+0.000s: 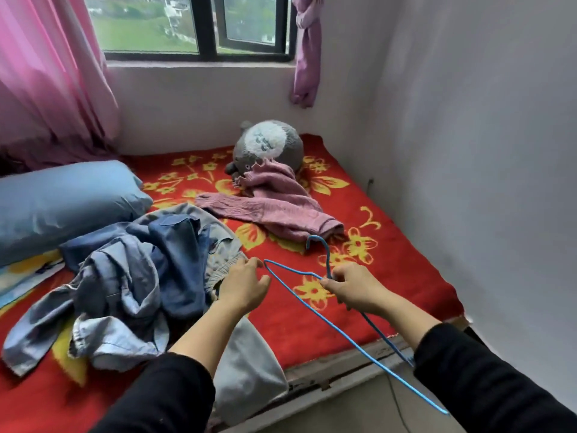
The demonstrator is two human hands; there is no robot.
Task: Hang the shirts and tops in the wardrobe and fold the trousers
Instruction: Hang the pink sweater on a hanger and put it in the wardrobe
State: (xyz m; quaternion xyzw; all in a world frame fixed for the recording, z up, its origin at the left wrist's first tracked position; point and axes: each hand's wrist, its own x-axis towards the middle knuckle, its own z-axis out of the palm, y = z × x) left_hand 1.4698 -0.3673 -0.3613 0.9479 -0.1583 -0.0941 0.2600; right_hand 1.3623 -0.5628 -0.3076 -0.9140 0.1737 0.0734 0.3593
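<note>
One thin blue wire hanger, pinched at its neck by the right hand; left hand loosely spread beside crumpled denim clothes on the bed.

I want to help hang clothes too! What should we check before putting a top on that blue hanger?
1. Hanger in hand: ok, right hand pinches the blue hanger at its neck.
2. Hanger bare: ok, no cloth on it.
3. Spare hand: ok, left hand open, holding nothing.
4. Clothes within reach: ok, denim pile beside the left hand; pink sweater farther back.
5. Wardrobe ready: cannot tell, not in view.
</note>
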